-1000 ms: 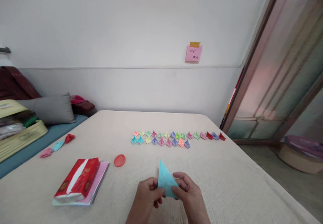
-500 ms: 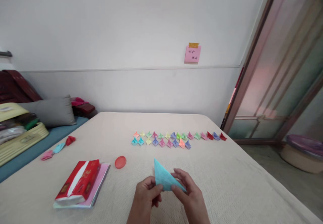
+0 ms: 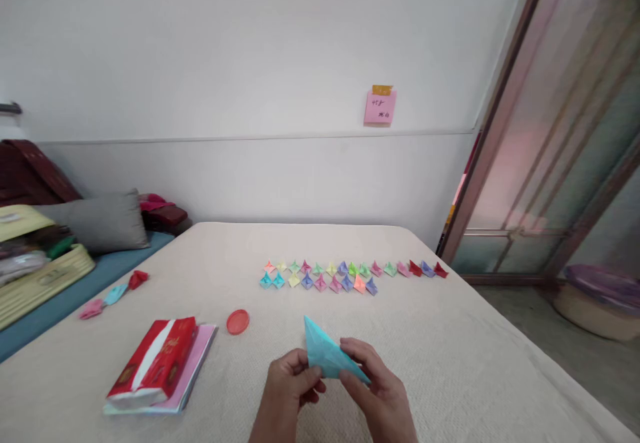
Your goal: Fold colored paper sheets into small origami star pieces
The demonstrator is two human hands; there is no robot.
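A light-blue sheet of paper folded into a triangle (image 3: pixel 325 353) is held up between my two hands, one sharp corner pointing upward. My left hand (image 3: pixel 289 386) pinches its lower left corner, with the thumb on the near face. At the lower right edge, my right hand (image 3: pixel 377 386) grips the paper with its thumb in front and its fingers over the sloping edge. Beyond the hands, small folded paper boats (image 3: pixel 320 282) in many colours stand in two rows on the pale cloth-covered surface (image 3: pixel 480 363).
To the left lies a red tissue pack (image 3: pixel 155 360) on a stack of coloured paper (image 3: pixel 193 370). A round red lid (image 3: pixel 237 322) sits nearer the middle. Crumpled-looking paper pieces (image 3: pixel 116 294) lie at the far left. A pink note (image 3: pixel 380 106) is taped to the wall.
My right fingers have closed down onto the sloping edge of the blue paper. The left hand keeps its pinch, and the view has shifted very slightly.
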